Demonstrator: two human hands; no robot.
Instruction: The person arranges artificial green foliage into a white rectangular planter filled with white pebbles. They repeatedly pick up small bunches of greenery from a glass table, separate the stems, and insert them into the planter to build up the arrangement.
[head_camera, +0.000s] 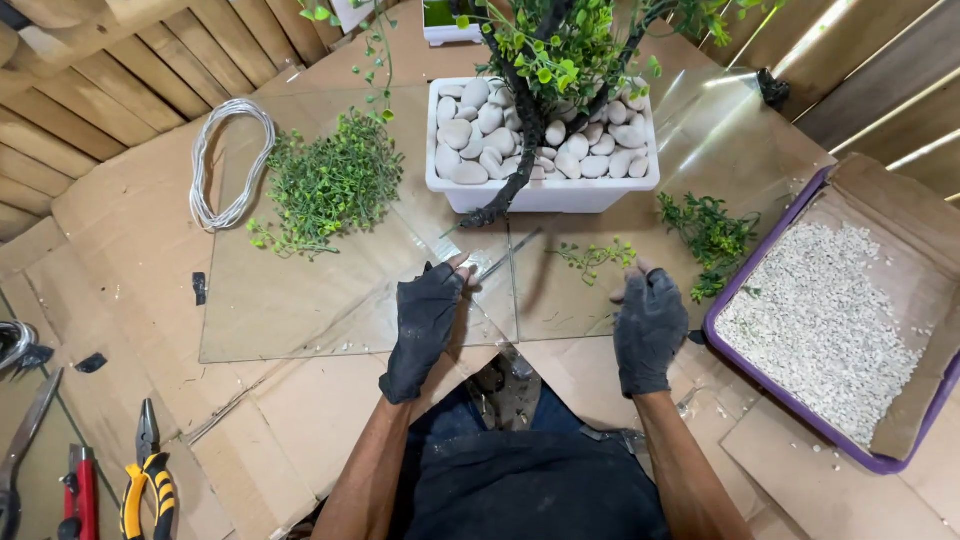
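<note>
- The left hand (427, 318), in a dark fingerless glove, lies on the near edge of a clear glass sheet (300, 300); its fingers are curled, thumb and fingertips pinched on a thin dark stem (500, 262) that runs toward the planter.
- The right hand (650, 325), gloved alike, rests loosely curled with the fingertips on the glass, just beside a small green sprig (595, 255); whether it grips anything cannot be told.
- The glass sheet lies flat on brown cardboard (130, 240) that covers the floor.
- At the far edge of the glass stands a white rectangular planter (545, 195) filled with pale pebbles (470, 140), with a dark twisted trunk (520, 160) and green leaves rising from it.
- Left of the planter lies a heap of green foliage (330, 185), and beyond it a coil of white wire (230, 160).
- At the right edge sits a purple-rimmed tray (760, 270) lined with cardboard, holding fine white gravel (820, 320); loose green sprigs (710, 235) lie beside it.
- In the near left corner lie yellow-handled pliers (148, 480) and a red-handled tool (80, 495).
</note>
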